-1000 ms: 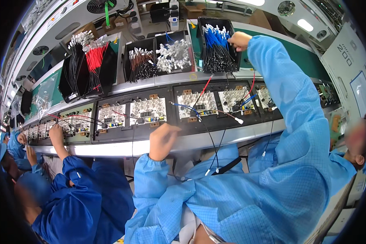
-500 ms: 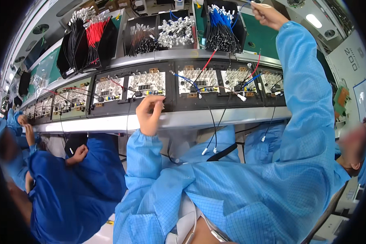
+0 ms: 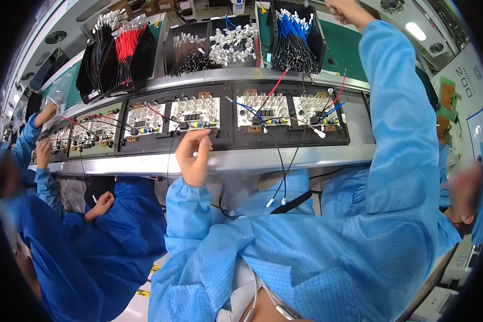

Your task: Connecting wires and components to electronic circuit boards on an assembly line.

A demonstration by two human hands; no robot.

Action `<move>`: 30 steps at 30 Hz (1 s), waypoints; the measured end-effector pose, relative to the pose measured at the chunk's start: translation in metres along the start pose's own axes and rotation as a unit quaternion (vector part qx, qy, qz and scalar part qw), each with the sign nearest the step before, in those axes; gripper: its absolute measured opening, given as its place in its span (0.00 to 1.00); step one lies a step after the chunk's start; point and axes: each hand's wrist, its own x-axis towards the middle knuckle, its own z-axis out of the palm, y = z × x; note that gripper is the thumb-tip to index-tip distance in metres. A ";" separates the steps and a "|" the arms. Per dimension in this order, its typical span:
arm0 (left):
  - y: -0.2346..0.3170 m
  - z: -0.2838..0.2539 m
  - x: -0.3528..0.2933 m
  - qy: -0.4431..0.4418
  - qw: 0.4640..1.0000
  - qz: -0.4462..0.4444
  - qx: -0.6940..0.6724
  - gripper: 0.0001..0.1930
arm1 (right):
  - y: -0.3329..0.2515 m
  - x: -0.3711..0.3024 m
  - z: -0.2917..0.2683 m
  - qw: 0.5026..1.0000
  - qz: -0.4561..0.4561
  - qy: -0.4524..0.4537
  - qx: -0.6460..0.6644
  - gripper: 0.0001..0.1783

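My left hand point(image 3: 194, 156) hovers over the bench's front rail, below a circuit board point(image 3: 201, 110) with a digit display. Its fingers are loosely curled, the thumb apart, nothing between them. My right arm reaches far over the bench. At the top edge the right hand point(image 3: 350, 12) is partly cut off, its fingers closed in a pinch on a blue wire, which barely shows now. Just left of it stands a black bin of blue and black wires point(image 3: 294, 40). Two more boards, a left one point(image 3: 263, 107) and a right one point(image 3: 314, 107), carry red, blue and black wires.
Bins of red wires point(image 3: 127, 45) and white connectors point(image 3: 233, 45) stand behind the metal rail point(image 3: 209, 75). Black wires with white plugs point(image 3: 271, 202) hang over the front edge. Co-workers in blue sit left and right; one hand point(image 3: 47, 114) is over the far-left boards.
My right hand has moved up, partly out of the picture. My left hand has dropped slightly. The rightmost board has gone from view, and a co-worker's hand at far left has risen.
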 end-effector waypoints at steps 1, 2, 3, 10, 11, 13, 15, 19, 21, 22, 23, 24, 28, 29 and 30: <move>0.015 0.009 0.003 -0.006 1.000 0.022 -0.021 0.08 | -0.003 -0.023 -0.025 0.999 -0.047 0.004 0.013 0.16; 0.032 0.015 0.004 0.000 0.999 0.037 -0.035 0.11 | 0.001 -0.036 -0.039 0.993 -0.020 0.041 0.111 0.16; 0.048 0.017 0.003 -0.016 0.995 0.075 -0.057 0.14 | -0.033 -0.069 -0.033 0.993 -0.064 0.086 0.041 0.14; 0.112 0.064 0.027 -0.171 0.980 0.082 -0.065 0.24 | -0.107 -0.236 0.108 0.978 -0.200 0.015 -0.057 0.10; 0.113 0.074 0.028 -0.205 0.972 0.082 -0.082 0.23 | -0.101 -0.250 0.124 0.973 -0.214 0.030 -0.077 0.09; 0.115 0.086 0.025 -0.234 0.965 0.077 -0.090 0.22 | -0.084 -0.261 0.147 0.968 -0.232 0.040 -0.089 0.09; 0.117 0.093 0.019 -0.227 0.970 0.036 -0.077 0.19 | -0.072 -0.267 0.161 0.960 -0.262 0.092 0.023 0.06; 0.111 0.100 0.017 -0.189 0.980 0.023 -0.057 0.12 | -0.058 -0.265 0.167 0.963 -0.230 0.111 0.084 0.07; 0.104 0.096 0.022 -0.172 0.984 0.037 -0.039 0.09 | -0.049 -0.262 0.165 0.952 -0.225 0.167 0.123 0.07; 0.101 0.092 0.027 -0.153 0.986 0.054 -0.027 0.06 | -0.045 -0.260 0.161 0.937 -0.219 0.221 0.156 0.08; 0.102 0.084 0.033 -0.117 0.991 0.048 -0.040 0.04 | -0.041 -0.263 0.153 0.932 -0.209 0.241 0.175 0.07; 0.103 0.074 0.041 -0.080 0.995 0.042 -0.053 0.02 | -0.034 -0.265 0.146 0.932 -0.210 0.238 0.176 0.07; 0.109 0.042 0.083 0.121 0.976 0.181 0.009 0.04 | 0.008 -0.275 0.134 0.920 -0.145 0.312 0.189 0.07; 0.105 0.046 0.091 0.132 0.974 0.182 0.032 0.04 | 0.019 -0.278 0.136 0.911 -0.147 0.342 0.177 0.07; 0.099 0.051 0.101 0.143 0.971 0.182 0.056 0.05 | 0.029 -0.281 0.136 0.912 -0.148 0.339 0.178 0.07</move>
